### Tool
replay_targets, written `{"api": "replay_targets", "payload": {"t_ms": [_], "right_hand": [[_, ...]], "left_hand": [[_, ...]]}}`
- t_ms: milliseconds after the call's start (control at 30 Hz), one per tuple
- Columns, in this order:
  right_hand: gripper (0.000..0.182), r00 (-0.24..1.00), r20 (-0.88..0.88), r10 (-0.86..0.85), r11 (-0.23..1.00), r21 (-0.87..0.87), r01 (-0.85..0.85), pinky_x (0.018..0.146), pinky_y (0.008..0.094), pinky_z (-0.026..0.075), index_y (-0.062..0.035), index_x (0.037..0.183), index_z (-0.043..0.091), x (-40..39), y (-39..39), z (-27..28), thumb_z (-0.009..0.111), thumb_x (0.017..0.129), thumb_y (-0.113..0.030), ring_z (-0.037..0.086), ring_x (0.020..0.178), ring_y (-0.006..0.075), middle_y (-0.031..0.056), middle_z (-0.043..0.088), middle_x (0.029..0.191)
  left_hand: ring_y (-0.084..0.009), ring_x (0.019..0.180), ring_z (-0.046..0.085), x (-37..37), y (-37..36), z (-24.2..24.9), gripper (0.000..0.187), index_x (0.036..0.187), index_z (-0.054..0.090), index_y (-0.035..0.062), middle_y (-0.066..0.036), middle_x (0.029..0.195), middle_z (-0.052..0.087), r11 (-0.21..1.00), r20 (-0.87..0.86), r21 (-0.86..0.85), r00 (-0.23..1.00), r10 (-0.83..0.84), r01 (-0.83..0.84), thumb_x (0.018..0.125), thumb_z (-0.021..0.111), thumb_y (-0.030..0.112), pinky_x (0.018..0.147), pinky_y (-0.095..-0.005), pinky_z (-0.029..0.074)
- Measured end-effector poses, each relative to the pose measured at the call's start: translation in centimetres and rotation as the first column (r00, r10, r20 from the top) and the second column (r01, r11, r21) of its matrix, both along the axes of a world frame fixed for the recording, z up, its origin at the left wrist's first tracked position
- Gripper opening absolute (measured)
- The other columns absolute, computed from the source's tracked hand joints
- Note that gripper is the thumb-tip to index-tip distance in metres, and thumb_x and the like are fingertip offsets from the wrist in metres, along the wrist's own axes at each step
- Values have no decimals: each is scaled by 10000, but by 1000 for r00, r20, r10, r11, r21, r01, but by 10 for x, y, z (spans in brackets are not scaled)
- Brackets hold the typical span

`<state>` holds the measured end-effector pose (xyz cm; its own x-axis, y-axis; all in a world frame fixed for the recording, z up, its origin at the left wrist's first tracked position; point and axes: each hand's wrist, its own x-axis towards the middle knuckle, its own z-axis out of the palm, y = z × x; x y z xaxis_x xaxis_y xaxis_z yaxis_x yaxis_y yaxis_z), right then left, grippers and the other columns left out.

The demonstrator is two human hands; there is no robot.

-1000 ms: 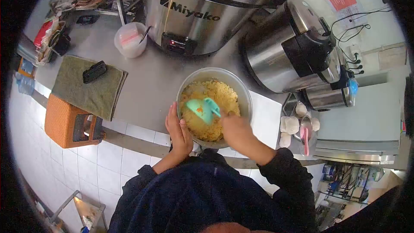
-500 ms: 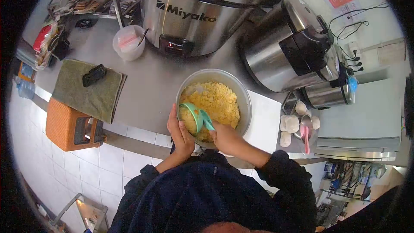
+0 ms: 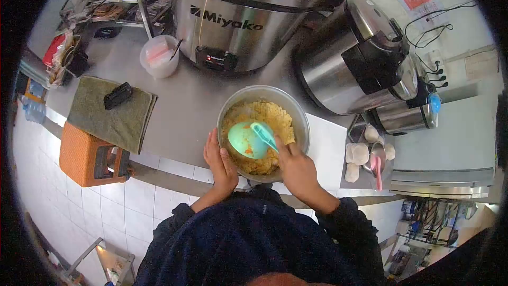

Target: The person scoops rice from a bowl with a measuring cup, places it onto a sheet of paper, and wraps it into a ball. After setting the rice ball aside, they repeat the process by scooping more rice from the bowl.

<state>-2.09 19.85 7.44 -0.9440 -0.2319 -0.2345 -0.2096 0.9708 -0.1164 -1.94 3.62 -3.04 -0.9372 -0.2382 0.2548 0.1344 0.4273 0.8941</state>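
Observation:
A round metal pot [image 3: 300,110] on the counter in front of me holds yellow rice [image 3: 276,115]. My right hand [image 3: 299,172] is closed round the handle of a green ladle [image 3: 245,141]. The ladle's bowl is turned over above the rice, its rounded underside facing up with orange-yellow bits stuck to it. Along the pot's near left side lies my left hand [image 3: 221,168], its fingers stretched out flat against the outer wall and the thumb at the rim. What is under the ladle's bowl is hidden.
A large steel rice cooker [image 3: 233,37] stands behind the pot, with another cooker [image 3: 338,63] to its right. On the left are a white tub [image 3: 159,61] and a green towel [image 3: 100,114]. White wrapped balls [image 3: 357,153] lie at right beside a pink-handled spoon [image 3: 378,172].
The ladle has turned from lying sideways in the rice at the pot's left to upside down nearer the middle. My right hand has turned and shifted right; my left hand remains at the pot.

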Motion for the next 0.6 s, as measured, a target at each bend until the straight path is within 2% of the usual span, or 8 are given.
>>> {"api": "replay_targets", "payload": {"t_ms": [100, 200, 233, 300, 333, 433, 467, 600], "right_hand": [[487, 993, -50, -110, 994, -20, 109, 600, 395, 482, -46, 1259, 306, -9, 10, 5, 424, 790, -91, 574, 729, 336, 213, 527, 892], [478, 980, 53, -194, 981, 28, 193, 571, 419, 463, -20, 1230, 340, -26, 17, -9, 459, 773, -93, 568, 689, 336, 213, 543, 850], [469, 984, 88, -155, 988, 30, 153, 578, 421, 463, -3, 1222, 341, -26, 16, -13, 450, 775, -95, 570, 693, 340, 224, 543, 852], [453, 984, 163, -73, 997, 26, 69, 590, 424, 464, 30, 1206, 342, -24, 5, -20, 432, 780, -98, 572, 701, 348, 245, 544, 857], [446, 992, 128, -8, 998, 69, 0, 601, 429, 464, 63, 1196, 334, -18, -3, -21, 407, 782, -86, 570, 685, 366, 263, 544, 819], [452, 976, 204, -72, 995, -51, 84, 620, 430, 464, 80, 1197, 327, -15, -18, -13, 402, 778, -73, 569, 701, 377, 257, 549, 792], [450, 946, 307, -108, 994, 1, 113, 637, 432, 460, 82, 1201, 325, -17, -27, -4, 394, 785, -76, 570, 717, 374, 255, 553, 766], [429, 950, 309, -49, 989, -115, 89, 649, 446, 443, 77, 1191, 342, -14, -28, -5, 407, 807, -104, 561, 702, 386, 254, 555, 757]], "left_hand": [[-314, 1211, 261, -1, 2, -9, 436, 1268, 274, -27, -166, 1294, 321, 996, 6, 86, 1000, 3, -3, 911, 228, 220, 987, -404, 157], [-306, 1190, 285, -1, 5, -19, 426, 1269, 273, -28, -161, 1295, 322, 987, -22, 161, 1000, -1, 4, 907, 243, 195, 983, -399, 167], [-303, 1183, 293, -2, 5, -20, 423, 1270, 272, -28, -159, 1296, 322, 984, -34, 178, 999, 5, 1, 905, 248, 185, 982, -396, 170], [-296, 1171, 308, -1, 5, -13, 419, 1270, 276, -26, -156, 1296, 326, 997, -63, 67, 997, 34, -29, 899, 259, 169, 979, -389, 174], [-293, 1164, 315, 1, 4, -10, 418, 1270, 278, -26, -155, 1296, 329, 999, -72, 8, 996, 44, -43, 896, 265, 161, 978, -385, 176], [-287, 1167, 318, 0, 4, -8, 414, 1268, 289, -21, -153, 1293, 338, 998, -46, 63, 998, 30, -27, 892, 268, 151, 976, -377, 181], [-288, 1167, 320, 0, 4, -9, 413, 1267, 291, -20, -153, 1291, 340, 995, -29, 102, 999, 25, -22, 891, 269, 148, 975, -376, 182], [-289, 1168, 321, -1, 5, -16, 411, 1268, 294, -17, -153, 1288, 346, 980, 3, 198, 1000, 19, -19, 893, 267, 150, 972, -376, 189]]}}
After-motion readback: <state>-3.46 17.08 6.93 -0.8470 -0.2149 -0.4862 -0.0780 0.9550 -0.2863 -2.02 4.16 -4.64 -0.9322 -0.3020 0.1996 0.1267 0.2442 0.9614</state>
